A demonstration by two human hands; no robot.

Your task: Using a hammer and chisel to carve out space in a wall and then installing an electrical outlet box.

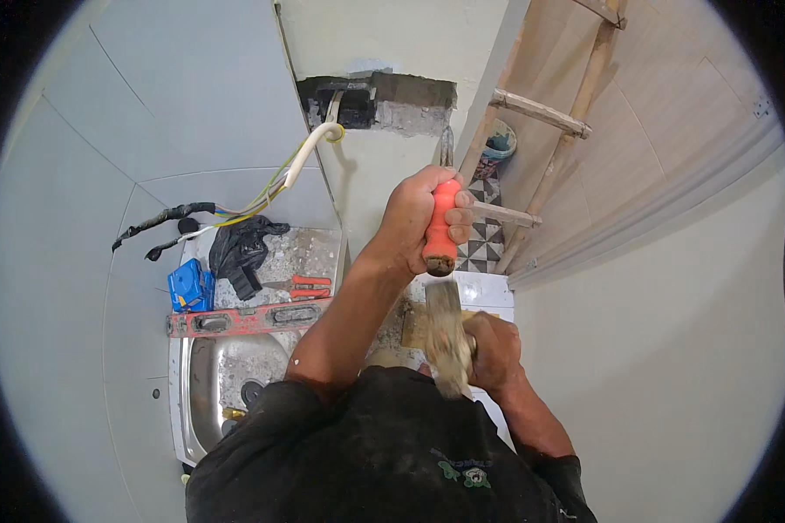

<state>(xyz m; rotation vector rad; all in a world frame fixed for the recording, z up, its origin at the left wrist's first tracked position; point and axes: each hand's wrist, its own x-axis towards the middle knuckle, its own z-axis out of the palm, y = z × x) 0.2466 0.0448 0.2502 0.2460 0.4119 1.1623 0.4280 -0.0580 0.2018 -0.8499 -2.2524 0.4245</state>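
"Chisel (443,218), head view: where does it lie?"

"Just right of centre, upper half of the frame. Red-orange grip, grey metal shank. Long axis runs nearly up and down the frame, top leaning slightly right. Blade end points up, at the lower right corner of a rough recess (412,120) in the pale wall. Can't tell whether the tip touches."

"Left hand (412,216)?"

"Wrapped round the chisel's grip, no slack seen. Butt of the grip sticks out below the fist, facing down the frame."

"Right hand (494,353)?"

"Lower, right of centre. Curled shut on what looks like a hammer (447,336); handle mostly hidden by the fist, head blurred. Head's long axis also runs roughly up and down."

"Key relation?"

"Hammer's upper end sits directly below the chisel's butt, close, with a gap showing. Butt, grip and blade make nearly one line up to the recess corner. Left hand is nearer the recess; right hand well below it."

"Surroundings?"

"Black box (355,108) in the recess's left part, white cable (303,161) bending out of it toward the left. Left of frame: red level (253,321) along the upper edge of a metal sink (202,388), red-handled pliers (310,292) just above it, blue box (188,284) beside its left end. Upper right: wooden ladder (542,112), a bucket (500,146) near it."
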